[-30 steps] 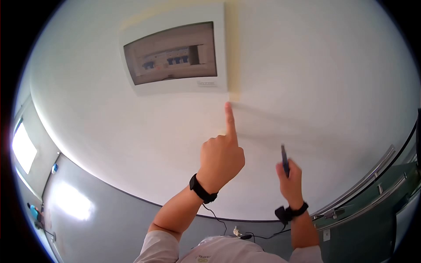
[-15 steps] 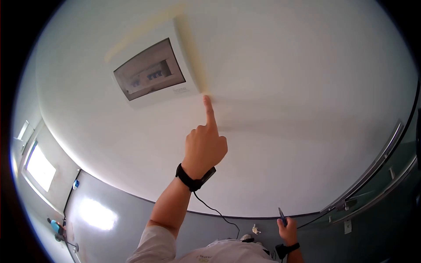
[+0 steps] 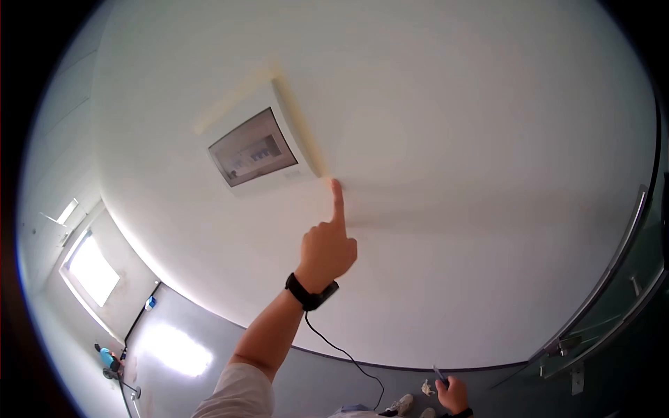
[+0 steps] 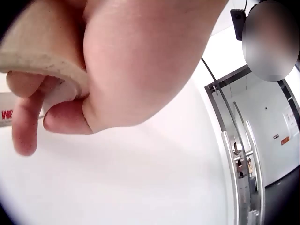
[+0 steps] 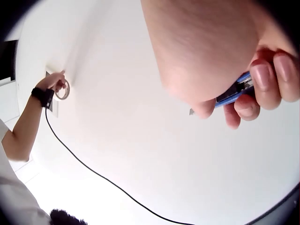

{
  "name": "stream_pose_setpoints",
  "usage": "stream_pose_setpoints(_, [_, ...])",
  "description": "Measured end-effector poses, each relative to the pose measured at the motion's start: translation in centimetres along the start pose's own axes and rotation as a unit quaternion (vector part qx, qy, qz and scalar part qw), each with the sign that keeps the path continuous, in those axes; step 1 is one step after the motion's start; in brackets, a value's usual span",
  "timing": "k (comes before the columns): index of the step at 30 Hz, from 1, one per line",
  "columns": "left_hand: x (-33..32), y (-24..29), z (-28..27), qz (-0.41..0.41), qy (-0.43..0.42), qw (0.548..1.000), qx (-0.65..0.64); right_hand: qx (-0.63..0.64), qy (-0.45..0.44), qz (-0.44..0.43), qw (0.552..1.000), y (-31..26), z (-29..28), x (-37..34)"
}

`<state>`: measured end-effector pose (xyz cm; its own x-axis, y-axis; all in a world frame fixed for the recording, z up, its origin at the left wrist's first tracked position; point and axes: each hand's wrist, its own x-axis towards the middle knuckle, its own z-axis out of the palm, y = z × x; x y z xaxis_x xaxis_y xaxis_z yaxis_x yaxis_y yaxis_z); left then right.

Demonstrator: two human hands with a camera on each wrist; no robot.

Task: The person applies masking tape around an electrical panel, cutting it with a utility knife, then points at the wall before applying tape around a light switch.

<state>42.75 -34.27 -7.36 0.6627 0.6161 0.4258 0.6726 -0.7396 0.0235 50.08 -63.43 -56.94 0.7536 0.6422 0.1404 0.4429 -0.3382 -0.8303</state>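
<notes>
A white breaker box with a tinted window is on the wall in the head view. Pale masking tape strips run along its top and right edges. My left hand points up, its index fingertip right at the box's lower right corner, by the end of the side strip. Its other fingers curl round a roll of masking tape, large in the left wrist view. Low down, well away from the wall box, my right hand grips a blue utility knife; a bit of blade shows past the thumb.
A black cable hangs from the left wrist strap. To the right is a glass panel with a metal handrail. A crumpled pale scrap lies on the grey floor near the shoes. Another person is far left.
My right hand has dropped with the knife, from mid-wall height to near the floor line in view. The left fingertip stays by the box's corner while the head view has turned and drawn back.
</notes>
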Motion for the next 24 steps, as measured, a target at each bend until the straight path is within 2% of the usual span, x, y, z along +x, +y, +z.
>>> stream_pose_setpoints(3, [-0.8, -0.3, 0.0, 0.003, -0.021, 1.0, 0.005, 0.009, -0.118, 0.032, 0.992, 2.2, 3.0, -0.5])
stream_pose_setpoints(6, [-2.9, -1.1, 0.6, 0.049, 0.017, 0.998, -0.047, -0.026, -0.162, 0.045, 0.985, -1.3, 1.4, -0.7])
stream_pose_setpoints(8, [-6.0, -1.6, 1.5, 0.076, -0.014, 0.993, -0.092, -0.047, -0.183, 0.048, 0.981, -1.4, 2.3, -0.8])
stream_pose_setpoints(9, [-7.8, -2.4, 2.4, 0.105, -0.03, 0.982, -0.151, -0.055, -0.159, 0.026, 0.985, -0.4, 3.9, -1.5])
stream_pose_setpoints(11, [-11.7, -4.4, 4.3, 0.093, -0.115, 0.961, -0.236, -0.066, -0.139, 0.002, 0.988, 0.0, 5.5, -2.3])
stream_pose_setpoints(12, [-13.7, -5.6, 5.0, 0.061, -0.171, 0.944, -0.274, -0.071, -0.171, 0.015, 0.983, -0.2, 5.8, -2.6])
stream_pose_setpoints(13, [-15.7, -7.1, 5.8, 0.033, -0.226, 0.923, -0.311, -0.077, -0.2, 0.028, 0.976, -1.1, 5.9, -2.5])
stream_pose_setpoints(15, [-22.1, -14.7, 13.1, 0.112, -0.175, 0.945, -0.253, -0.093, -0.214, 0.017, 0.972, -4.8, 4.9, -2.2])
stream_pose_setpoints(17, [-30.7, -26.1, 23.7, 0.302, -0.034, 0.947, -0.107, -0.11, -0.231, 0.01, 0.967, -5.6, 5.8, -2.9])
stream_pose_setpoints(18, [-34.1, -25.4, 21.1, 0.042, -0.112, 0.98, -0.16, -0.092, -0.211, -0.021, 0.973, -5.0, 7.5, -3.1])
stream_pose_setpoints(19, [-37.0, -24.9, 18.0, -0.22, -0.184, 0.938, -0.197, -0.074, -0.191, -0.05, 0.978, -5.0, 9.1, -3.6])
stream_pose_setpoints(20, [-40.8, -27.1, 18.9, -0.227, -0.148, 0.946, -0.179, -0.077, -0.188, -0.044, 0.978, -5.9, 9.9, -4.0])
stream_pose_setpoints(21, [-45.0, -29.8, 19.7, -0.237, -0.112, 0.951, -0.163, -0.09, -0.234, -0.031, 0.968, -8.1, 9.9, -3.7])
stream_pose_setpoints(22, [-48.2, -32.2, 19.7, -0.253, -0.143, 0.941, -0.172, -0.105, -0.28, -0.017, 0.954, -10.0, 10.2, -4.0])
stream_pose_setpoints(24, [-52.5, -34.7, 18.0, -0.274, -0.179, 0.925, -0.194, -0.108, -0.293, -0.041, 0.949, -12.4, 13.1, -5.3])
